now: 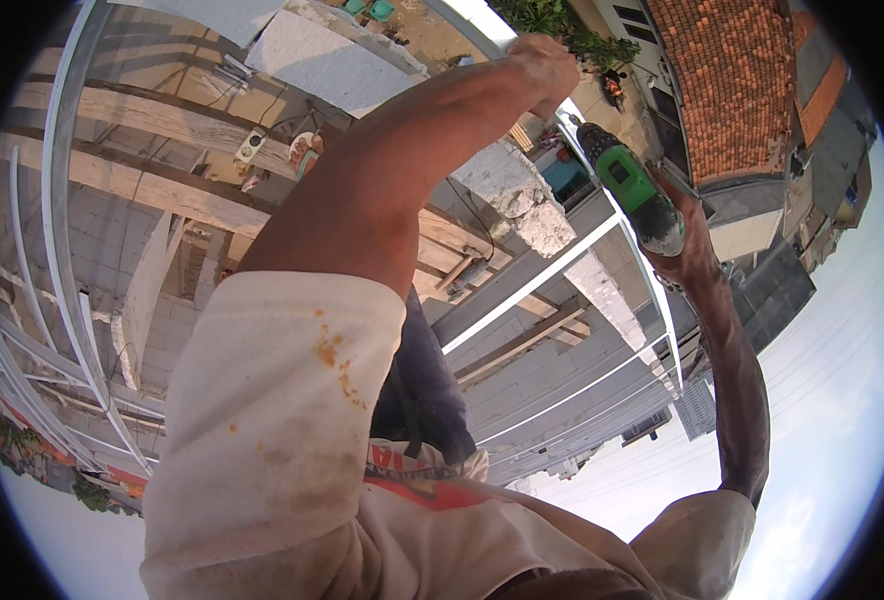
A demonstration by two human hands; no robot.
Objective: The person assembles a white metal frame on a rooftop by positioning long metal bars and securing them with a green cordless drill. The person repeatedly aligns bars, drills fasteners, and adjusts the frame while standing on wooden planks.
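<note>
My left hand (545, 72) reaches far ahead and is closed over a long silver metal bar (489, 28) of a roof frame. Its fingertips, partly hidden, point down by the bar's edge. My right hand (690, 238) is wrapped round the grip of a green and black cordless drill (630, 188). The drill's chuck points at the bar, just beside my left fingers. Whether the bit touches the metal, or a screw sits on it, is too small to tell.
White metal cross members (537, 285) run off the bar. Below are wooden beams (152, 190), a rough concrete wall top (522, 200) and a white power socket (251, 146). More metal framing (62, 200) stands left. An orange tiled roof (732, 85) lies beyond, far right.
</note>
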